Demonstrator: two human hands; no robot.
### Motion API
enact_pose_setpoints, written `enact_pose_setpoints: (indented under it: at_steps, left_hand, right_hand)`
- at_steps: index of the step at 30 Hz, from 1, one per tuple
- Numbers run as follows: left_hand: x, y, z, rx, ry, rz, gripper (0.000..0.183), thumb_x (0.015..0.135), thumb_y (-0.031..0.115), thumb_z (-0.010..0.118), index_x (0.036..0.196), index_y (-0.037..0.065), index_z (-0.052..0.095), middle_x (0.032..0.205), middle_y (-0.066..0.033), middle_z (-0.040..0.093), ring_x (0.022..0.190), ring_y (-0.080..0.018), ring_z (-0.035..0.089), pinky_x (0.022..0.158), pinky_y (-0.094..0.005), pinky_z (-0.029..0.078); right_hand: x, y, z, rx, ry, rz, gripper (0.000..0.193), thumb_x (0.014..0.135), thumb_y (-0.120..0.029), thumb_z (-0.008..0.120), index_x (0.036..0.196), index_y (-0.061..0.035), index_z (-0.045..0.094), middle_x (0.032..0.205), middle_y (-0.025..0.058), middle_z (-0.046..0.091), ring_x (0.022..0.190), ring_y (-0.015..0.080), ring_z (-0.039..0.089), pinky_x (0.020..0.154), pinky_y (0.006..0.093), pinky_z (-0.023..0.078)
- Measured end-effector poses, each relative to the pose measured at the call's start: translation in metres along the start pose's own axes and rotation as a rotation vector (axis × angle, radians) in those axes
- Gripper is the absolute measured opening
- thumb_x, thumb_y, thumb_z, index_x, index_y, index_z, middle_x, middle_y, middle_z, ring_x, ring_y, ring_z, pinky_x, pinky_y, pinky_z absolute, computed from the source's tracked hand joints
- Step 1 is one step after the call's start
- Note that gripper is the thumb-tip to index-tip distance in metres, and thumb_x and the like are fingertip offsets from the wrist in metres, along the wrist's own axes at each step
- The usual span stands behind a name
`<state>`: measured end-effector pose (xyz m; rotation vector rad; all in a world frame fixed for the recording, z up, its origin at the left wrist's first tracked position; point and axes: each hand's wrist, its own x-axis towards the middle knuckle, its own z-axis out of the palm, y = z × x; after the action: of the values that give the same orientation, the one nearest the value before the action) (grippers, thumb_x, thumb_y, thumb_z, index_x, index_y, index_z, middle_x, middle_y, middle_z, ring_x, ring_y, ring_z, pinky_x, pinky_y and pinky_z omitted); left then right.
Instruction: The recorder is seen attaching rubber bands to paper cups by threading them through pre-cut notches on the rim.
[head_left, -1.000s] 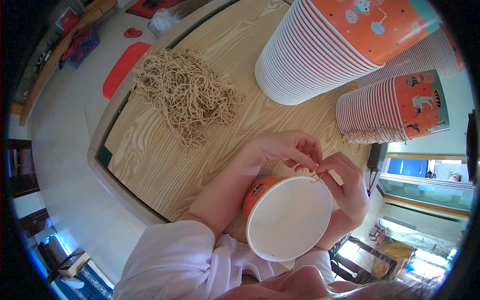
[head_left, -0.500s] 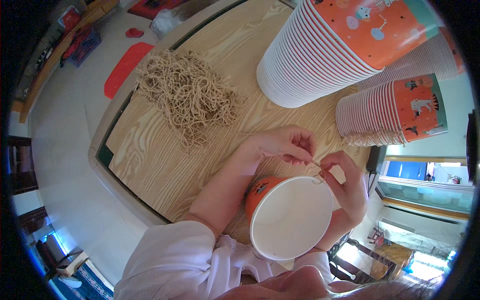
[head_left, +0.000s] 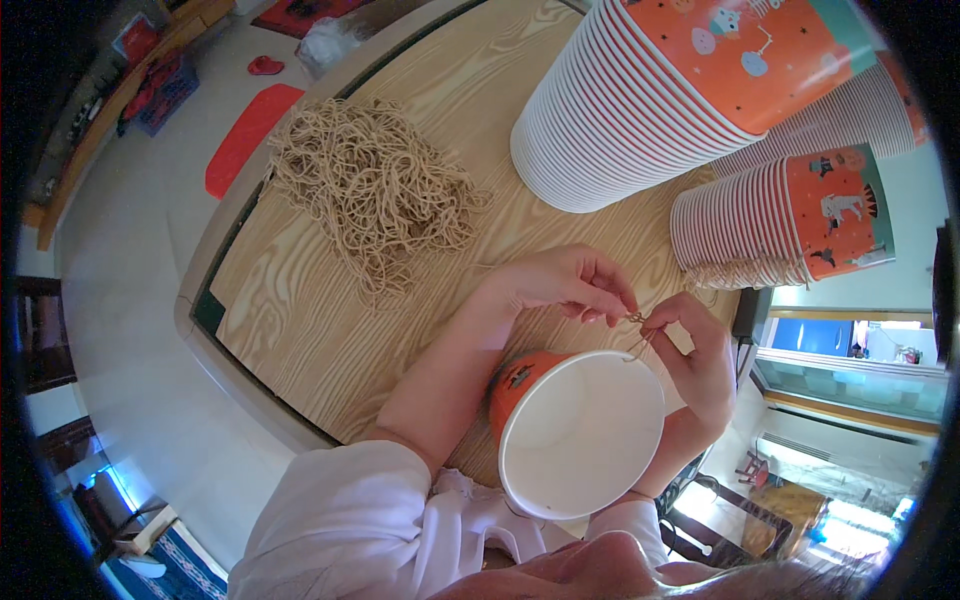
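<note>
An orange paper cup with a white inside rests tilted against my body, its mouth facing up. Just above its far rim a thin tan string runs from the rim to my fingertips. My left hand pinches the string from the left, thumb and forefinger closed on it. My right hand pinches the same string from the right, curled around the cup's right rim. Both hands meet over the rim.
A loose heap of tan strings lies on the wooden table to the left. Two long stacks of orange printed cups lie on their sides at the back right. The table edge curves along the left.
The hands stay at the cup's far rim, their fingers working the string slightly. The cup has shifted a little to the right and lower.
</note>
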<state>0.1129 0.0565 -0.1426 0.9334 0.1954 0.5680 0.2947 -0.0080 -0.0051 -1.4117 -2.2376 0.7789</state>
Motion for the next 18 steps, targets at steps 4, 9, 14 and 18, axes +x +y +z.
enact_pose_setpoints:
  at_steps: [4, 9, 14, 18]
  left_hand:
    - [0.002, -0.003, -0.002, 0.057, -0.056, -0.010, 0.018, 0.087, 0.011, 0.067, 0.102, 0.002, 0.066, 0.080, -0.0026, 0.066, 0.062, -0.0041, 0.055, 0.048, -0.0159, 0.038]
    - [0.002, -0.009, -0.004, 0.047, -0.053, -0.008, 0.013, 0.086, 0.010, 0.066, 0.097, 0.003, 0.065, 0.080, -0.0023, 0.066, 0.063, -0.0040, 0.055, 0.049, -0.0169, 0.038]
    - [0.004, -0.014, -0.004, 0.120, -0.074, -0.040, 0.013, 0.084, 0.013, 0.068, 0.093, 0.006, 0.062, 0.081, 0.0001, 0.065, 0.066, -0.0048, 0.055, 0.053, -0.0189, 0.041]
    - [0.006, -0.016, -0.005, 0.168, -0.081, -0.051, 0.018, 0.084, 0.015, 0.069, 0.097, 0.006, 0.063, 0.081, 0.0011, 0.064, 0.066, -0.0051, 0.055, 0.054, -0.0194, 0.041]
  right_hand:
    - [0.000, -0.003, -0.002, -0.022, -0.002, -0.016, 0.013, 0.074, 0.008, 0.066, 0.084, 0.0018, 0.061, 0.082, 0.0123, 0.062, 0.077, 0.0242, 0.064, 0.068, 0.0316, 0.051]
    - [-0.002, -0.004, -0.003, -0.026, -0.007, -0.010, 0.012, 0.074, 0.007, 0.066, 0.084, 0.0016, 0.061, 0.082, 0.0122, 0.062, 0.076, 0.0251, 0.064, 0.068, 0.0323, 0.051]
    - [-0.005, -0.005, -0.005, -0.076, 0.000, -0.034, 0.013, 0.074, 0.007, 0.066, 0.084, 0.0007, 0.061, 0.082, 0.0121, 0.062, 0.076, 0.0262, 0.064, 0.067, 0.0329, 0.050]
    - [-0.005, -0.005, -0.004, -0.065, -0.003, -0.017, 0.014, 0.074, 0.006, 0.067, 0.085, 0.0006, 0.061, 0.082, 0.0123, 0.062, 0.076, 0.0262, 0.064, 0.068, 0.0329, 0.051]
